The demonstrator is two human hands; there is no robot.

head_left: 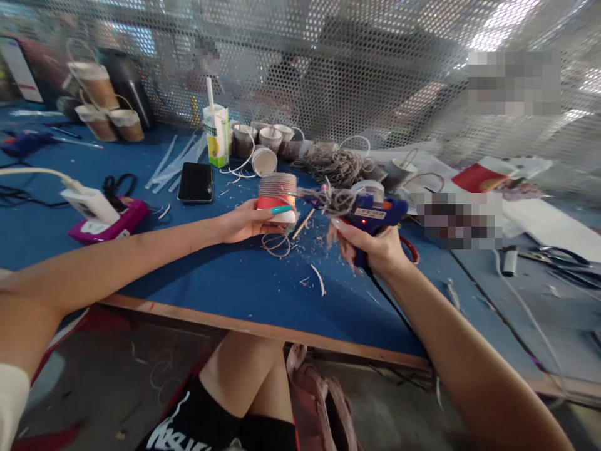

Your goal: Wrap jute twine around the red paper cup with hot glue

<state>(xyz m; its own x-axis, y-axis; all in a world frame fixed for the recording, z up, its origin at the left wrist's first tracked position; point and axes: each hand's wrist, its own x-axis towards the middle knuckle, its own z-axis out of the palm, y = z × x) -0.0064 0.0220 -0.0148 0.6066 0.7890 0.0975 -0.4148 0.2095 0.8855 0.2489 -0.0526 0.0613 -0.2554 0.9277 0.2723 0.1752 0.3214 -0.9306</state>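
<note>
Blue desk (225, 275): near its middle, the left hand (244, 222) has its grip closed round a twine-wrapped cup (278, 199). Just right of the cup, the right hand (375, 247) clasps a glue gun (375, 210), nozzle toward the cup. A phone (196, 182) lies left of the cup.

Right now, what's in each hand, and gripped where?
Left hand grips the twine-wrapped cup around its red lower side. Right hand grips the blue glue gun by its handle.
</note>
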